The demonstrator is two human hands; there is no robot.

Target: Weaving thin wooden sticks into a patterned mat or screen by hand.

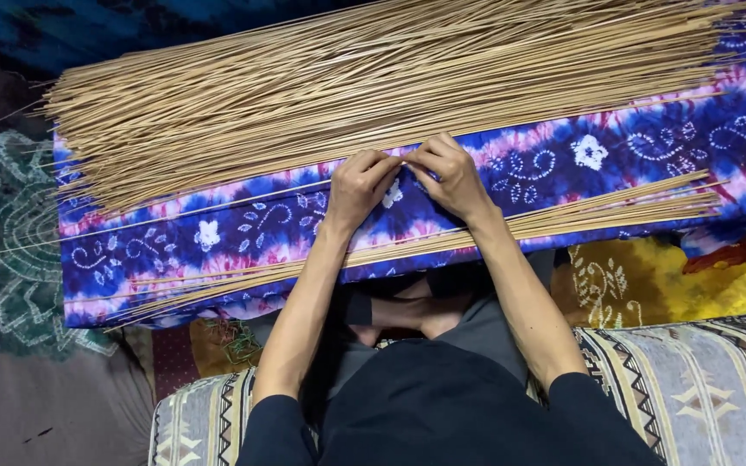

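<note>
Covering most of the upper frame, a big heap of thin tan sticks [347,78] lay fanned across a purple-and-blue tie-dyed cloth [243,229], their ends spreading toward the left edge and the upper right corner. The cloth ran as a wide band from the left side to the right edge, draped over a long flat surface. A smaller bundle of sticks [580,211] lay along the cloth's lower border, stretching from lower left to middle right and passing under both forearms. Below it, a striped patterned cushion [701,380] filled the lower right, with a yellow cloth [641,280] just above it and a dark green patterned cloth [2,242] at the left.

Near the frame's centre, the left hand [357,185] and right hand [452,173] met fingertip to fingertip at the heap's lower edge. Both were pinched shut on a single stick [403,158], held between thumbs and forefingers just above the cloth.
</note>
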